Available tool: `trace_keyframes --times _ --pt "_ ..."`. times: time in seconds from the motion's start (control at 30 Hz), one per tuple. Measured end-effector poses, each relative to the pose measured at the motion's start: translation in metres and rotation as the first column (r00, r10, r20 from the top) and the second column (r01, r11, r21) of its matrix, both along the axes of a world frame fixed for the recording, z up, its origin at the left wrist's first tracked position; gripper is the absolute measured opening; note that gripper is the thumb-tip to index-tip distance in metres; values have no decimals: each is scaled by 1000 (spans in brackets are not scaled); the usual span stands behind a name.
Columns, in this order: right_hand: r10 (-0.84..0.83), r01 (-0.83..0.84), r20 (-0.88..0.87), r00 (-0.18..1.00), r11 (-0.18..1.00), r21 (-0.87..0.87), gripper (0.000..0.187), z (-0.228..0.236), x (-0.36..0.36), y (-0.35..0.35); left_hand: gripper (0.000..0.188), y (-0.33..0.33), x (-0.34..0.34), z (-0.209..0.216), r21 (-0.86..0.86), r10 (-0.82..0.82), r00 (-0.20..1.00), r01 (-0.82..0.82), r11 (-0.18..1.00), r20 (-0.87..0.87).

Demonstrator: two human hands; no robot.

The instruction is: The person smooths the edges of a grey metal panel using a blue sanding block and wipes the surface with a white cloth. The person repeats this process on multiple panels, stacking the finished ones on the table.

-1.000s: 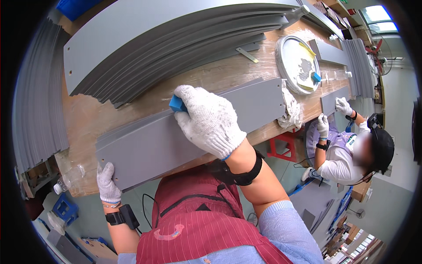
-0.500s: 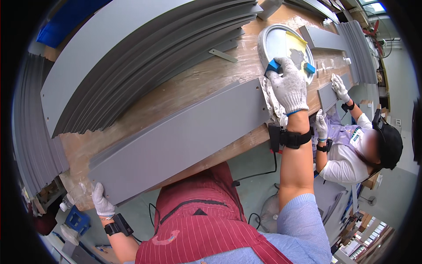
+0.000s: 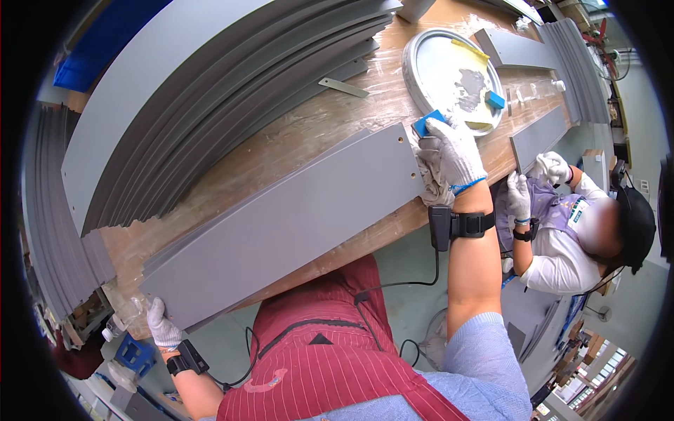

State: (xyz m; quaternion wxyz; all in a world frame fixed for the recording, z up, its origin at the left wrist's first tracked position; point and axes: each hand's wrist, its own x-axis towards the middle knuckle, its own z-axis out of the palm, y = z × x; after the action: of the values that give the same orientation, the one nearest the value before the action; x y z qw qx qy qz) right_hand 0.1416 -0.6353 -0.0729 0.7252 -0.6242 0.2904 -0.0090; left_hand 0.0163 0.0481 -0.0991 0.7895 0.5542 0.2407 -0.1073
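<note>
Your right hand (image 3: 455,149) grips a blue block (image 3: 427,123); your left hand (image 3: 163,325), grip unclear, touches a gray panel (image 3: 284,226) slanting lengthwise between them.

The front panel (image 3: 288,221) lies on the worktable (image 3: 253,168), atop other panels that jut out along its far edge. At its near left corner is the left hand (image 3: 163,324), touching it. Just right of its right end are a crumpled cloth (image 3: 437,189) and, over that, the right hand (image 3: 460,151), with the held block (image 3: 426,124) in its fingers. Beyond the panel's right end is a round lid (image 3: 420,84) with a second block (image 3: 495,100) on it. Behind the panel lies a flat strip (image 3: 343,88), and farther back the large panel stack (image 3: 281,77). Beyond its left end stands another stack (image 3: 67,252). Well right of it, a co-worker (image 3: 562,238) is beside a shorter panel (image 3: 540,133).
</note>
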Motion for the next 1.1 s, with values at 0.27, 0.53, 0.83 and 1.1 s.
trace_keyframes --times 0.27,0.53,0.83,1.1 --pt "77 -79 37 996 994 72 16 20 16 12 48 13 -2 -4 -35 -12 1000 12 999 -22" --pt "106 -116 -55 993 967 -225 29 22 18 3 45 -13 8 13 25 37 998 -36 999 -46" --pt "41 -52 -45 998 955 -292 29 25 -17 30 46 5 14 3 186 24 996 -8 982 -81" --pt "-36 -25 -96 995 822 -569 43 1 -113 15 54 4 19 2 101 -21 994 32 994 -110"
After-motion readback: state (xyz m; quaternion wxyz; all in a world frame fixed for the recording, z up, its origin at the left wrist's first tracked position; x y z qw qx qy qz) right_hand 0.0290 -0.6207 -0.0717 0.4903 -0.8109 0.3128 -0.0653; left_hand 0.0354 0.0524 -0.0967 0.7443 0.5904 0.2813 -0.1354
